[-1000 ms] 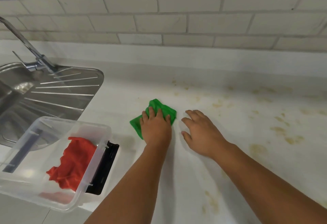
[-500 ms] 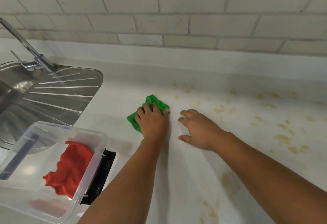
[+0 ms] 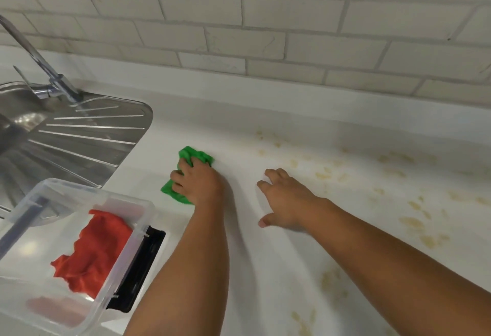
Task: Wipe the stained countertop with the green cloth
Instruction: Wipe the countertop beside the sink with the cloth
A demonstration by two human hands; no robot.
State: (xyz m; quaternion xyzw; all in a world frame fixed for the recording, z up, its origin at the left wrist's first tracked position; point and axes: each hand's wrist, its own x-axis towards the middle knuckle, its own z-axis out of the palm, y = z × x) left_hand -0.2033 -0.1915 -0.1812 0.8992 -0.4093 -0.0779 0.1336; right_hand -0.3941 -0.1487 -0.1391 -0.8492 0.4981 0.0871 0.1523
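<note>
The green cloth [image 3: 195, 156] lies bunched on the white countertop [image 3: 265, 269], pressed flat under my left hand [image 3: 198, 181], whose fingers curl over it. Green fabric shows beyond the fingertips and at the hand's left side. My right hand [image 3: 285, 200] rests palm down on the bare counter to the right, fingers spread, holding nothing. Yellow-brown stains [image 3: 410, 223] dot the counter to the right of both hands and along the back, and more lie near the front edge.
A clear plastic box [image 3: 79, 195] holding a red cloth [image 3: 93, 250] stands at the front left, a black latch on its side. Behind it are the steel sink's drainboard [image 3: 87, 136] and faucet [image 3: 39, 70]. A tiled wall closes the back.
My left hand has slid the green cloth leftward, toward the sink and box. The gap between my two hands has widened; the right hand stays flat on the counter.
</note>
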